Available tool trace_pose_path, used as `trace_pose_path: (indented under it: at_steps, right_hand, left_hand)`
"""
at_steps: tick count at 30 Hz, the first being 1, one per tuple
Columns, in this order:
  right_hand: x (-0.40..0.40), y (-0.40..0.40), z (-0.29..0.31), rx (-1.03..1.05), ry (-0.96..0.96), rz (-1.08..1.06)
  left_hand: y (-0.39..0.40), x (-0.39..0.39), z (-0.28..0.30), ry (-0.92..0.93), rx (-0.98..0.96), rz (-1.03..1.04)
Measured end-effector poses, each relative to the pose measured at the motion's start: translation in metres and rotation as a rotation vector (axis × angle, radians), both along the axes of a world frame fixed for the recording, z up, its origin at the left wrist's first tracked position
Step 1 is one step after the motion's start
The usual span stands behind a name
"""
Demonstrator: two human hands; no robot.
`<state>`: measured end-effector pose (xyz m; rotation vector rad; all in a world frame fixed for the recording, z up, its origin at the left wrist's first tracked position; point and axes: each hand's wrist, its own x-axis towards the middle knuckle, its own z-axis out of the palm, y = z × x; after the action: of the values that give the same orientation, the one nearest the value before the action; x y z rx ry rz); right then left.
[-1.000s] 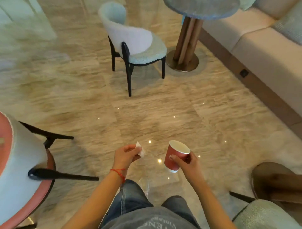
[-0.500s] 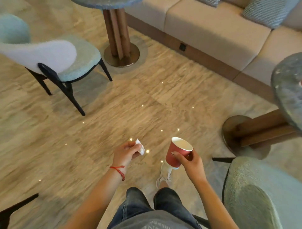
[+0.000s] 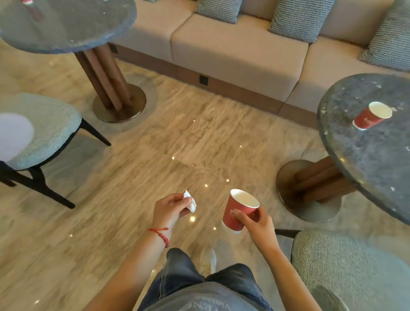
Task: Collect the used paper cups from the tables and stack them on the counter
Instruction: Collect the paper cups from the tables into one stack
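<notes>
- A broad stretch of bare marble floor [image 3: 177,142] lies open ahead of the right hand [image 3: 255,222] and left hand [image 3: 172,209].
- To the right, a round stone counter [image 3: 366,159] on a wooden pedestal [image 3: 319,179] blocks the way; a grey chair [image 3: 346,266] stands just beside it.
- To the left stand a second counter [image 3: 73,28] and a teal chair [image 3: 44,126].
- A beige sofa [image 3: 233,48] closes off the far side.

At the right of the frame, a round dark tabletop [image 3: 375,155] carries 1 red paper cup [image 3: 371,115], standing upright. Another tabletop [image 3: 73,26] fills the upper left, a red object [image 3: 27,1] at its far edge cut off by the frame.
</notes>
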<state>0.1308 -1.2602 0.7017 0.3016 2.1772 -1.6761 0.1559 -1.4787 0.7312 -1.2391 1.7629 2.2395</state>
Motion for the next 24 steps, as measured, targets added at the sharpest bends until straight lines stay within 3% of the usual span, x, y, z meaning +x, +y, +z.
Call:
trace_pose_path:
  at_steps: [10,19,24]
  right_hand:
    - [-0.115,0.000,-0.007,0.001,-0.002,-0.124]
    - [-0.230,-0.015,-0.004,-0.022,0.011,-0.380]
    - [-0.261,-0.011,-0.027,-0.029,0.032,-0.528]
  left_hand:
    - [0.000,-0.141,-0.004,-0.017,0.048,-0.101]
    - [-0.009,-0.305,0.004,0.037,0.026,-0.433]
    - [0.006,-0.368,-0.026,0.031,0.012,-0.561]
